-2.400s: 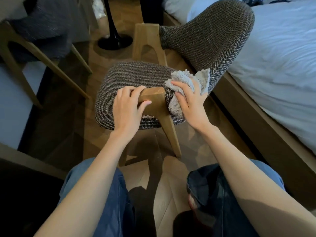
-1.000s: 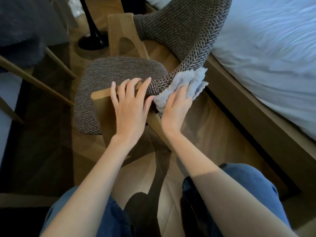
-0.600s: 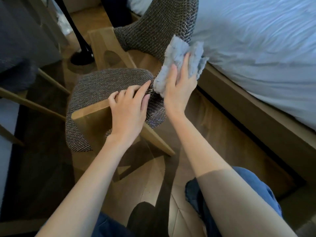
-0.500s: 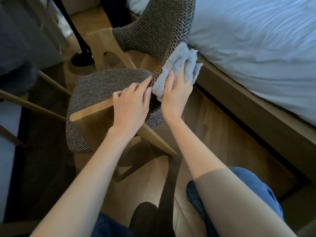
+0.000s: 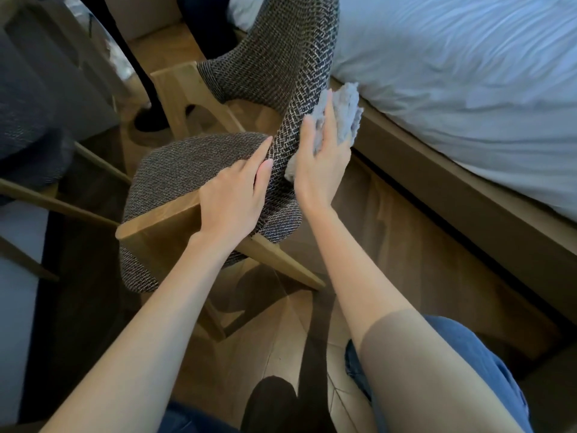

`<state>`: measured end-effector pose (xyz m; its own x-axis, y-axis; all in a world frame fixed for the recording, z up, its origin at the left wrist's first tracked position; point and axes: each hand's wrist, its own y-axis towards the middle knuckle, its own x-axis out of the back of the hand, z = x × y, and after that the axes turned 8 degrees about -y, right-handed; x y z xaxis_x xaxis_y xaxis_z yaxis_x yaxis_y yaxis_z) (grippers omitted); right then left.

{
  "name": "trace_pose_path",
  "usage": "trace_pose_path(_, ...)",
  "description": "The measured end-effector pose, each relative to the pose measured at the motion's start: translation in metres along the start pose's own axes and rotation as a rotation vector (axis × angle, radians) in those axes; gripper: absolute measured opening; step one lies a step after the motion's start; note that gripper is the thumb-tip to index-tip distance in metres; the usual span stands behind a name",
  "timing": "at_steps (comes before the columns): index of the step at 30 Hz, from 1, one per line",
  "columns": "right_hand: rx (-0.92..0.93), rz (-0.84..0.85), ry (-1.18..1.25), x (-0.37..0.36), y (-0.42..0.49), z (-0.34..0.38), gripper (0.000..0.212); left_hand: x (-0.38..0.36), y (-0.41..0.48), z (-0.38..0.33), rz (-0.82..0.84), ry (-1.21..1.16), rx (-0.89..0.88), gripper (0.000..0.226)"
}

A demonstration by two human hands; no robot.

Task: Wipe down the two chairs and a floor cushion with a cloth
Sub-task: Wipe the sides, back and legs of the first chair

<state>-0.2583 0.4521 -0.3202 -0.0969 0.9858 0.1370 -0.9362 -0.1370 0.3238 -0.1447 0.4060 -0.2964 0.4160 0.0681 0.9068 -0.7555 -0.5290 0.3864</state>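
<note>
Beside a white-sheeted bed (image 5: 452, 73), on a wooden herringbone floor (image 5: 390, 220), the grey woven-fabric chair with pale wooden legs (image 5: 193, 170) lay tipped. The left hand (image 5: 231, 201) rested flat on its seat, grip open. The right hand (image 5: 321, 164), fingers straight, pressed the fluffy grey-blue cloth (image 5: 346, 114) against the backrest edge. The other dark grey chair (image 5: 28, 132) and the unseen cushion were probably left to do.

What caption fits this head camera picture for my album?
Right hand presses grey cloth against the chair back; left hand rests on its seat.
</note>
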Motion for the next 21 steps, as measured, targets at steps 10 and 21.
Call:
trace_pose_path(10,-0.327,0.167,-0.113,-0.003,-0.008,-0.048,0.034,-0.002,0.003,0.003,0.014,-0.015,0.010,0.049)
trace_pose_path(21,-0.102,-0.073,0.113,0.000,0.032,-0.003,0.042,-0.001,0.000,0.001,-0.007,0.011,-0.010,0.050)
